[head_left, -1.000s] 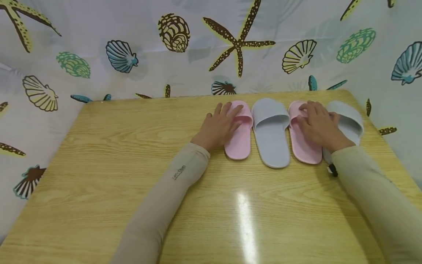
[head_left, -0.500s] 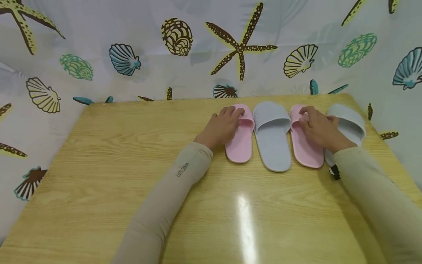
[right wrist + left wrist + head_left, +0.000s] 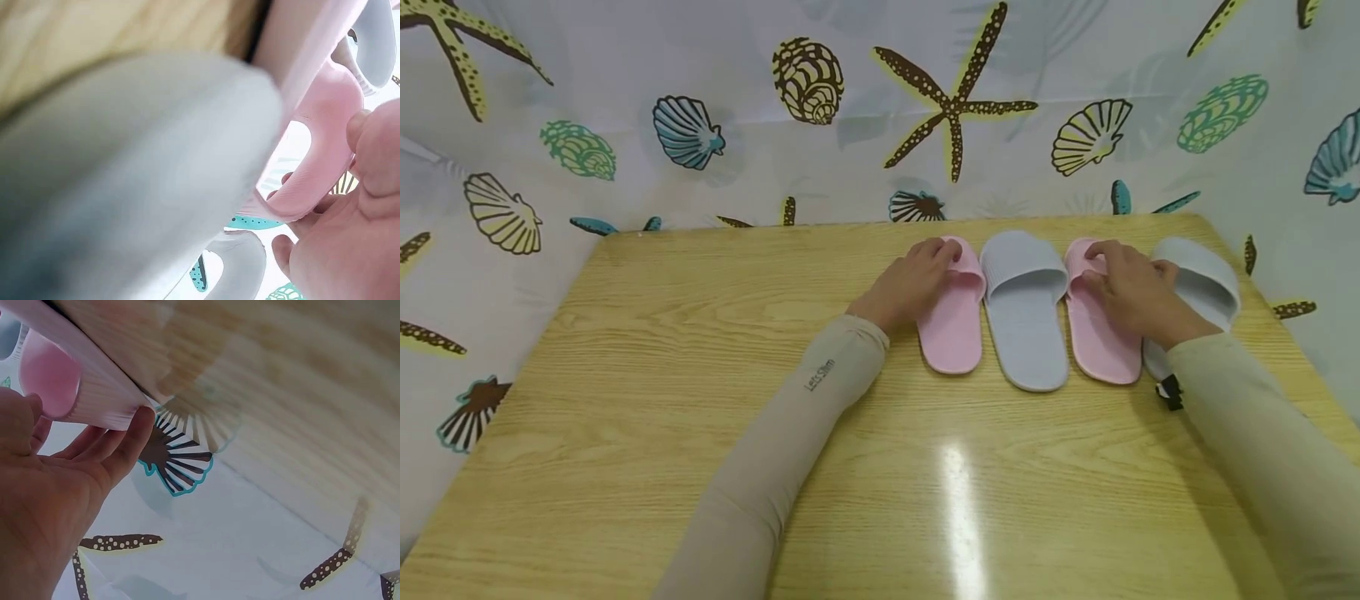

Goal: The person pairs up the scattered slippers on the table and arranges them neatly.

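Note:
Four slippers stand side by side with their toes toward the back, alternating pink and grey. My left hand (image 3: 913,279) grips the strap of the leftmost pink slipper (image 3: 952,337); in the left wrist view its fingers (image 3: 128,447) lie along the strap and a fingertip meets the sole's edge. The strap of the other pink slipper (image 3: 1101,342) is held by my right hand (image 3: 1135,287), fingers curled over its front and thumb at the opening. Between them is a grey slipper (image 3: 1028,346). Another grey slipper (image 3: 1206,292), partly behind my right hand, is at the far right.
A wood-grain table (image 3: 700,333) carries the slippers near its back edge. A white curtain (image 3: 850,158) printed with shells and starfish hangs behind and at both sides. A small black-and-white thing (image 3: 1170,392) shows by my right sleeve.
My left hand's fingers, spread over the pink slipper a second ago, have drawn together and curled onto its strap. My right hand stays at the other pink slipper. The view shifts slightly.

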`<state>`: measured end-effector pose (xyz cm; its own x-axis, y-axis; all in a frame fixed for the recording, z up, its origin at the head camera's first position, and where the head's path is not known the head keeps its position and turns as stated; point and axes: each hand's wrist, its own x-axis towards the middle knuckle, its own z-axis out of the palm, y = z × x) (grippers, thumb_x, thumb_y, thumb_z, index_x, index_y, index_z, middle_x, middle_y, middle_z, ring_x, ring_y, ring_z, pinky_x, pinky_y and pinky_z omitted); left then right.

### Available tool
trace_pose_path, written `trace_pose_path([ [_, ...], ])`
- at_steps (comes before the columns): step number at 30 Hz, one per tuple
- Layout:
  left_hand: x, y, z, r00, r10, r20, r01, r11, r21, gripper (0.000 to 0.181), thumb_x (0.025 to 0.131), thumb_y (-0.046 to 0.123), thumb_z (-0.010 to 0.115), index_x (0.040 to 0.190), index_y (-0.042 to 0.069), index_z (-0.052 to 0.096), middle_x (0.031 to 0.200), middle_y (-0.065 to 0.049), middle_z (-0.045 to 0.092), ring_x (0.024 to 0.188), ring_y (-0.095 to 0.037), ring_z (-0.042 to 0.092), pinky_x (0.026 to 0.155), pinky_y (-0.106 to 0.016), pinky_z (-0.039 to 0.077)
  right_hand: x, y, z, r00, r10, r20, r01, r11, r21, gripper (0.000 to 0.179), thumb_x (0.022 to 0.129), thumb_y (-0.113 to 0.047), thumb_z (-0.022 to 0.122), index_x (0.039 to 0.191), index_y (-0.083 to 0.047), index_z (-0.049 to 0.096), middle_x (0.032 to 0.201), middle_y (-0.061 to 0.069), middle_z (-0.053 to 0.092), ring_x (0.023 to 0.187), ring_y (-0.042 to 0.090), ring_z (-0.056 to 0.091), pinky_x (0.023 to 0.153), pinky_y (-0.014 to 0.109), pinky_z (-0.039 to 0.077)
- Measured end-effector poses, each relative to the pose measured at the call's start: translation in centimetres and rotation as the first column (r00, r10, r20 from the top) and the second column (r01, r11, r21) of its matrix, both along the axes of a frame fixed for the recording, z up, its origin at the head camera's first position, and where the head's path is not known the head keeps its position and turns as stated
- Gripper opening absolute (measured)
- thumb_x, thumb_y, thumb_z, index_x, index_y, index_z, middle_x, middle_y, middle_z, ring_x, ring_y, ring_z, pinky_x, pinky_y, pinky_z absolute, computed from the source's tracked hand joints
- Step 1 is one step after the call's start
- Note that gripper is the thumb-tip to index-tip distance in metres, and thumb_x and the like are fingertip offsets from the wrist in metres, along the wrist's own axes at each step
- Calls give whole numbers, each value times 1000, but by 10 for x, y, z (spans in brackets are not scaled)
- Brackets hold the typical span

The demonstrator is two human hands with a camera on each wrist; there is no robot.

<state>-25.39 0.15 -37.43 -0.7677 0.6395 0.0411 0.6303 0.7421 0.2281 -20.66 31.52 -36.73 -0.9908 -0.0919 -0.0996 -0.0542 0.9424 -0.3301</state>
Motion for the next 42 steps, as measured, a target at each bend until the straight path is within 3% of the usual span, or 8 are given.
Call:
trace_pose_path([
  [6, 2, 0, 2, 1000, -14, -24, 14, 1000, -5, 32, 109, 18, 37, 141, 15, 38, 140, -11, 47, 128, -25, 50, 104, -39, 48, 1, 1, 2, 998, -24, -53, 25, 1000, 14, 56, 105, -50, 40, 137, -5, 36, 137, 33, 39, 127, 55, 34, 105, 73, 5],
  [12, 5, 1, 4, 1000, 19, -8, -19, 1000, -23, 30, 108, 21, 38, 138, 17, 40, 140, -10, 46, 127, -24, 49, 101, -41, 50, 5, 0, 2, 996, -22, -84, 23, 1000, 7, 47, 106, -43, 43, 134, -6, 39, 137, 34, 39, 128, 54, 33, 103, 71, 8],
  [16, 9, -3, 8, 999, 24, -30, -25, 999, -39, 30, 108, 22, 39, 138, 16, 42, 139, -10, 47, 126, -24, 50, 98, -41, 51, 8, -2, 3, 995, -21, -101, 19, 1000, -18, 47, 104, -44, 45, 131, -5, 42, 137, 34, 39, 129, 54, 31, 101, 70, 8],
  [20, 15, -9, 7, 998, 9, -69, -11, 999, -30, 28, 108, 21, 41, 135, 17, 43, 137, -9, 48, 123, -24, 51, 94, -40, 53, 15, -4, 3, 994, -1, -113, 0, 1000, -11, 43, 104, -39, 50, 131, -6, 43, 137, 33, 41, 128, 55, 32, 99, 70, 9],
  [27, 26, -18, 7, 997, 7, -76, -9, 1000, -17, 28, 109, 23, 37, 135, 15, 43, 137, -10, 49, 126, -25, 50, 93, -42, 53, 30, -3, 2, 987, 59, -152, -58, 998, 10, 39, 102, -32, 56, 130, -7, 44, 132, 30, 47, 124, 51, 39, 97, 68, 13],
  [34, 31, -28, 4, 992, -77, -95, 82, 996, 44, 26, 107, 23, 44, 130, 10, 46, 131, -12, 52, 120, -25, 53, 98, -37, 51, 36, 2, 1, 988, 83, -128, -87, 996, -26, 47, 101, -38, 57, 133, -7, 42, 138, 29, 46, 131, 48, 36, 98, 70, 12],
  [38, 33, -31, 2, 987, -128, -99, 133, 990, 50, 24, 107, 18, 44, 129, 8, 46, 127, -11, 53, 117, -24, 54, 102, -34, 48, 37, 4, 0, 991, 85, -102, -89, 995, -42, 51, 103, -43, 50, 137, -7, 40, 144, 30, 41, 135, 48, 33, 99, 71, 11],
  [42, 35, -33, 1, 987, -139, -79, 143, 988, 51, 25, 107, 19, 43, 130, 8, 46, 128, -11, 52, 118, -24, 53, 105, -33, 47, 37, 5, 1, 995, 79, -59, -81, 996, -37, 55, 106, -45, 40, 143, -6, 35, 147, 31, 36, 136, 49, 31, 100, 72, 10],
])
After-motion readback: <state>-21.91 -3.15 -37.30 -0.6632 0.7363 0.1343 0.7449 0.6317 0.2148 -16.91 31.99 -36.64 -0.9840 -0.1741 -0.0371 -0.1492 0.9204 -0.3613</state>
